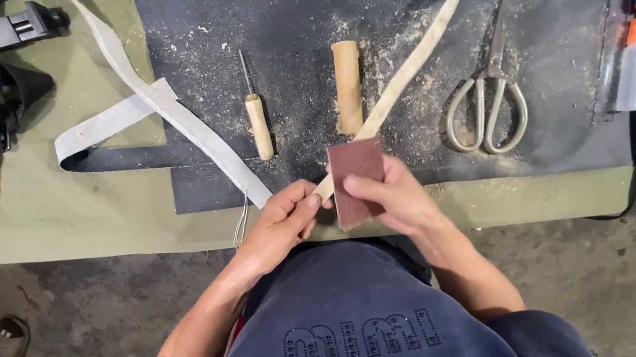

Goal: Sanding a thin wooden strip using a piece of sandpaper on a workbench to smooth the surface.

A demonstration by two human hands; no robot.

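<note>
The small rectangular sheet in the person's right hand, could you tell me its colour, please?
The sheet is reddish brown, shown in the head view.

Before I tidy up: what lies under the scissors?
The scissors lie flat on a dark mat dusted with pale shavings. The mat rests on an olive cloth. What lies beneath that cloth is covered.

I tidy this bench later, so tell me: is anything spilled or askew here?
Pale sawdust is strewn over the dark mat, thickest around the wooden dowel and awl. Nothing else stands out.
</note>
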